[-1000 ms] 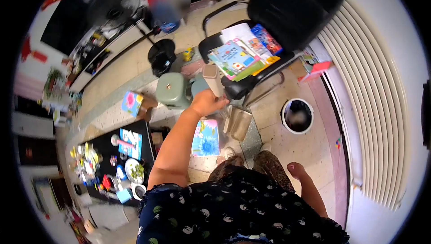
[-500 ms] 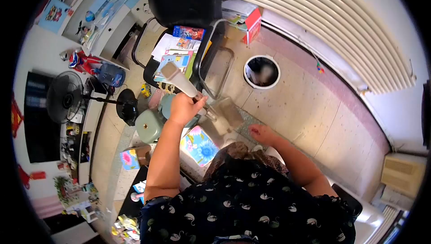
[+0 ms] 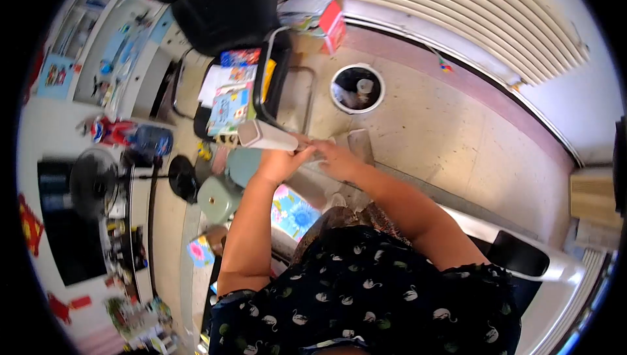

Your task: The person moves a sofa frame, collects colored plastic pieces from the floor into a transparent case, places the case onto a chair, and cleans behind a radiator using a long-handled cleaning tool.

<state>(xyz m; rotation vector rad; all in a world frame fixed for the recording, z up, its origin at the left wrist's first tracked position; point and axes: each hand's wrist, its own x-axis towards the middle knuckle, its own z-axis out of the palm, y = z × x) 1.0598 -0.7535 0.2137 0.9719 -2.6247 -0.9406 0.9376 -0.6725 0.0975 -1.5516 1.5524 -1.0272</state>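
My left hand is wrapped round a white handheld appliance, which looks like a handheld vacuum cleaner. Its squared pale end points up and left, toward the chair. My right hand meets my left at the other end, fingers bent against the appliance; the fingertips are partly hidden. Past my right hand shows a cloudy see-through part, blurred, apparently of the same appliance. Below my hands lies a box with a flower print.
A black chair holds books and papers. On the floor stands a white-rimmed bin with rubbish inside. Green stools and a fan are at left; a radiator lines the wall.
My right hand has come up and left to join my left hand on the appliance. The appliance has turned flatter. The view has shifted, and the bin's contents show more sharply.
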